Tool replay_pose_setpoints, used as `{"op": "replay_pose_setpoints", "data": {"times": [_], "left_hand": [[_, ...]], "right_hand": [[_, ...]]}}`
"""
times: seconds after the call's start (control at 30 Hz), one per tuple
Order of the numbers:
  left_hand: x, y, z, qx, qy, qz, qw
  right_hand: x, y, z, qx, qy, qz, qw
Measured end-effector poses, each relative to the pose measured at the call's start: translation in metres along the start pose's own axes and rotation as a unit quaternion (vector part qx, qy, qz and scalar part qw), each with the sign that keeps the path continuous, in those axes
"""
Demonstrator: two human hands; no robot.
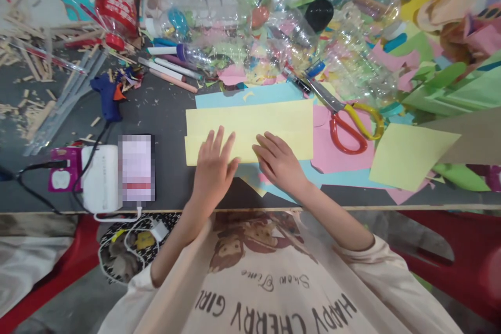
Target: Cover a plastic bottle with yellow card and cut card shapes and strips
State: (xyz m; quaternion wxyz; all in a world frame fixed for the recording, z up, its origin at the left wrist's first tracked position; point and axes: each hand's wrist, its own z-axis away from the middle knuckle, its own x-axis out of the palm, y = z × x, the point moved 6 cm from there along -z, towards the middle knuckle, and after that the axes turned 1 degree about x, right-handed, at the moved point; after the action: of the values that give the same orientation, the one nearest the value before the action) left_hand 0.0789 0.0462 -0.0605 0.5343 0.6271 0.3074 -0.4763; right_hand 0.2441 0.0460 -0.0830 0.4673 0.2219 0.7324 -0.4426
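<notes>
A long pale yellow sheet of paper [274,122], folded along its length, lies on the dark table [168,109] in front of me. My left hand [213,169] rests flat on its lower left part, fingers stretched out and spread. My right hand [278,163] lies on the lower middle of the same sheet, fingers extended and pressing down on the paper. Neither hand holds anything. Light blue and pink sheets lie under the yellow one.
Scissors [346,120] with red and yellow handles lie right of the sheet. A yellow-green square sheet [410,162] sits further right. A phone [136,168], white power bank [99,177] and blue glue gun [106,96] are on the left. Plastic bottles [274,15], markers and paper scraps crowd the back.
</notes>
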Motion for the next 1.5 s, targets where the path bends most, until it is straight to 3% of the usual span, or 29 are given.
{"op": "replay_pose_setpoints", "data": {"times": [0.17,0.37,0.6,0.77,0.97,1.1,1.2,1.33,1.43,1.5], "left_hand": [[0.026,-0.002,0.007,-0.033,-0.017,-0.047,0.998],[0.020,-0.015,0.011,-0.042,-0.015,-0.053,0.998],[0.016,-0.031,0.016,-0.024,-0.002,-0.034,0.999],[0.013,-0.038,0.021,-0.022,-0.001,-0.033,0.999],[0.007,-0.058,0.030,-0.059,-0.012,-0.024,0.998],[0.008,-0.059,0.030,-0.071,-0.017,-0.026,0.997],[0.007,-0.058,0.028,-0.071,-0.015,-0.027,0.997],[0.006,-0.061,0.026,-0.044,-0.017,-0.034,0.998],[0.005,-0.066,0.024,-0.018,0.002,-0.018,1.000],[0.000,-0.069,0.025,-0.010,0.051,0.016,0.999]], "right_hand": [[0.001,0.004,0.004,0.023,-0.030,0.042,0.998],[-0.007,0.031,0.031,0.122,-0.057,0.090,0.987],[-0.024,0.050,0.058,0.215,-0.025,0.100,0.971],[-0.034,0.066,0.070,0.241,0.008,0.079,0.967],[-0.041,0.069,0.068,0.263,0.052,0.036,0.963],[-0.051,0.070,0.062,0.283,0.102,-0.068,0.951],[-0.056,0.077,0.058,0.316,0.140,-0.221,0.912],[-0.051,0.082,0.051,0.385,0.109,-0.424,0.813],[-0.044,0.073,0.046,0.404,0.025,-0.468,0.786],[-0.041,0.070,0.049,0.421,0.006,-0.468,0.777]]}}
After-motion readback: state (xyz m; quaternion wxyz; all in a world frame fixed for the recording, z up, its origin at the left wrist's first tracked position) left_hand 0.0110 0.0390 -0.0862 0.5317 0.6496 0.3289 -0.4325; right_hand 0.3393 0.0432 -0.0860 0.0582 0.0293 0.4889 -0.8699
